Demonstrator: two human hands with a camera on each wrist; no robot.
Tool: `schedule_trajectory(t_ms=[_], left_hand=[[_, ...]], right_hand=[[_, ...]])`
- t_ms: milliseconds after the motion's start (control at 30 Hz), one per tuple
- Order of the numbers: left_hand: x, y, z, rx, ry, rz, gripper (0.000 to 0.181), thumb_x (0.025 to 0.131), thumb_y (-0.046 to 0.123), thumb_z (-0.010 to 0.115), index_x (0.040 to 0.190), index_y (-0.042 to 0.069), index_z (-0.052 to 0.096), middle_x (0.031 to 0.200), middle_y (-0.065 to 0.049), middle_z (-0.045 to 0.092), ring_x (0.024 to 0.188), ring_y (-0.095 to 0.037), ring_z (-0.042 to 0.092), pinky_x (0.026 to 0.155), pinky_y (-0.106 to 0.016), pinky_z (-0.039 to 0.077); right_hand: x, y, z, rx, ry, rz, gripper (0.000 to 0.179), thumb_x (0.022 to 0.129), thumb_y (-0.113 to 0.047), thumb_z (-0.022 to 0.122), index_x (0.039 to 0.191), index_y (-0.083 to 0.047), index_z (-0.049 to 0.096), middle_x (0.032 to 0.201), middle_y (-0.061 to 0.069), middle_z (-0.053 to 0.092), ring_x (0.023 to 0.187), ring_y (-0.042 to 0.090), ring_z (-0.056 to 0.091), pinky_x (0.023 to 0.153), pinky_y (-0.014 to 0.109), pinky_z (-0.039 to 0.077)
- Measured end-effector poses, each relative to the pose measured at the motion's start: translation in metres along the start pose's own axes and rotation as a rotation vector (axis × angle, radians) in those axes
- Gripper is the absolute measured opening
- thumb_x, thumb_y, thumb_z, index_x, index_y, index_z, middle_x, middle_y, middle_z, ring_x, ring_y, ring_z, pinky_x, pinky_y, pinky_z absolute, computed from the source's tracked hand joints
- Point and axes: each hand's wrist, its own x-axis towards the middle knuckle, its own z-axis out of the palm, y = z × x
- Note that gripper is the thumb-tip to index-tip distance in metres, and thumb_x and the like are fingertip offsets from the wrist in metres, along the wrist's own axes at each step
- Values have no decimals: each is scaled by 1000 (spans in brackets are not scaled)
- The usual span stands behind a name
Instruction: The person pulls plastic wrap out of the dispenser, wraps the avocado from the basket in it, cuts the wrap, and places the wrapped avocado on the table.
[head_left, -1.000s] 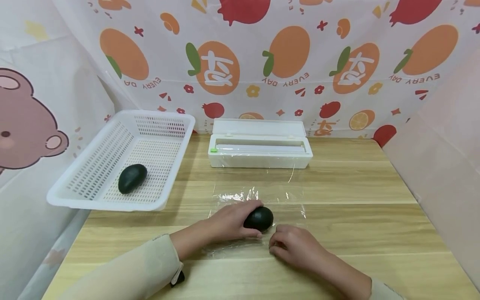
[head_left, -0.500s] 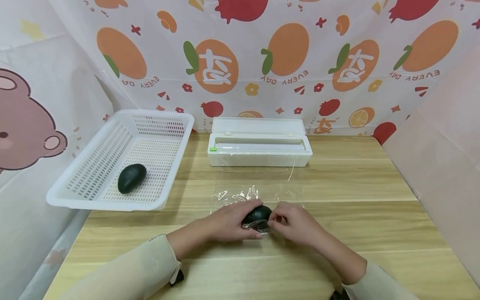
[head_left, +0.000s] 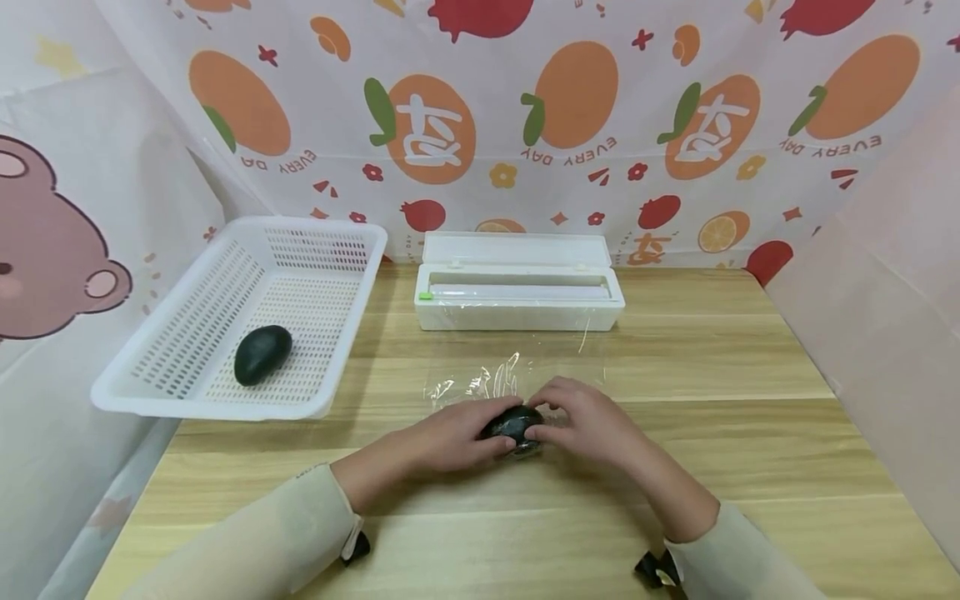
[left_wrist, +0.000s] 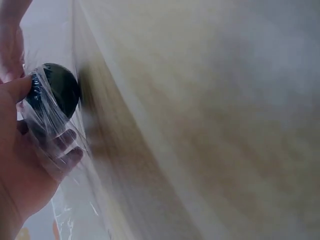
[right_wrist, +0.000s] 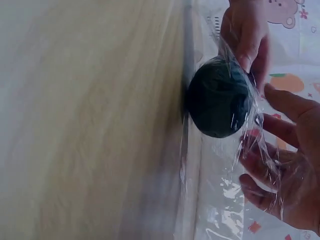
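A dark green avocado (head_left: 517, 427) lies on the table, partly covered by clear cling film (right_wrist: 235, 200). My left hand (head_left: 461, 433) grips it from the left, thumb on the near side. In the left wrist view, film drapes over the avocado (left_wrist: 62, 92) and the fingers of my left hand (left_wrist: 30, 165). At the avocado's right end is my right hand (head_left: 592, 421), thumb and forefinger touching the covered surface. The right wrist view shows its fingers (right_wrist: 257, 162) spread and loosely bent behind film, beside the avocado (right_wrist: 220, 97).
A white cling film dispenser (head_left: 517, 315) stands at the back with its lid raised, the film running from it toward my hands. On the left a white perforated basket (head_left: 352, 325) holds another avocado (head_left: 262, 355). Fruit-printed cloth (head_left: 495, 100) hangs behind the table.
My right hand has moved up from the near side to the avocado's right end, bringing the film's near edge up over it. My left hand keeps holding the avocado.
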Motion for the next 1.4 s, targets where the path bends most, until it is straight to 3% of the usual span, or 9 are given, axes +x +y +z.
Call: schedule_trajectory(t_ms=[233, 367, 533, 633, 700, 833, 1033, 1267, 1400], left_hand=[[0, -1, -7, -51, -1, -30, 62, 101, 47, 49, 153, 17, 35, 140, -4, 57, 126, -18, 54, 106, -42, 44], [-5, 4, -15, -58, 121, -25, 61, 97, 42, 59, 149, 16, 42, 142, -5, 56, 129, -23, 53, 108, -46, 43], [-16, 18, -17, 94, 422, 198, 36, 88, 21, 74, 121, 10, 66, 120, -6, 67, 115, -22, 62, 98, -38, 51], [-18, 24, -13, 212, 497, 319, 24, 83, 15, 77, 106, 9, 72, 107, -2, 67, 101, -17, 63, 88, -29, 54], [-17, 26, -8, 266, 479, 337, 23, 82, 15, 78, 104, 9, 72, 106, -1, 66, 98, -15, 61, 86, -27, 54], [-14, 27, 0, 339, 400, 280, 30, 83, 20, 78, 110, 10, 70, 111, -2, 63, 102, -16, 60, 86, -29, 54], [-9, 25, 4, 357, 357, 216, 38, 85, 22, 77, 120, 9, 68, 116, -3, 63, 108, -18, 60, 92, -32, 53], [-3, 23, 2, 310, 310, 158, 38, 87, 23, 75, 121, 9, 68, 118, -5, 64, 111, -20, 60, 95, -35, 52], [-2, 22, -1, 278, 279, 112, 36, 89, 24, 74, 121, 10, 68, 120, -4, 64, 112, -20, 60, 94, -36, 52]], right_hand=[[3, 0, 7, 54, -14, 2, 24, 86, -29, 76, 108, -19, 71, 108, -7, 69, 100, 11, 65, 89, 36, 53], [3, 1, 8, 76, -2, 21, 21, 87, -27, 76, 105, -19, 72, 103, -8, 69, 93, 9, 65, 85, 37, 55], [5, 3, 8, 105, -6, 30, 21, 87, -30, 75, 105, -19, 73, 100, -9, 69, 91, 10, 65, 84, 38, 55], [5, 5, 7, 121, -3, 42, 20, 88, -31, 74, 104, -20, 72, 100, -10, 69, 91, 9, 64, 83, 36, 55], [6, 6, 6, 138, -3, 46, 19, 88, -30, 75, 104, -20, 72, 100, -10, 69, 90, 9, 64, 82, 36, 55], [6, 8, 7, 168, -17, 36, 19, 88, -30, 74, 105, -20, 72, 100, -10, 69, 89, 10, 65, 81, 36, 55], [6, 9, 7, 182, -26, 34, 20, 89, -30, 73, 107, -21, 72, 103, -9, 69, 93, 11, 65, 83, 38, 55], [-1, -2, -2, 49, 173, 55, 20, 91, -31, 71, 107, -18, 73, 103, -7, 68, 82, 9, 58, 70, 27, 50], [-7, -24, -4, 163, 195, 10, 19, 88, -21, 75, 106, -15, 74, 99, -2, 67, 78, 10, 57, 61, 22, 50]])
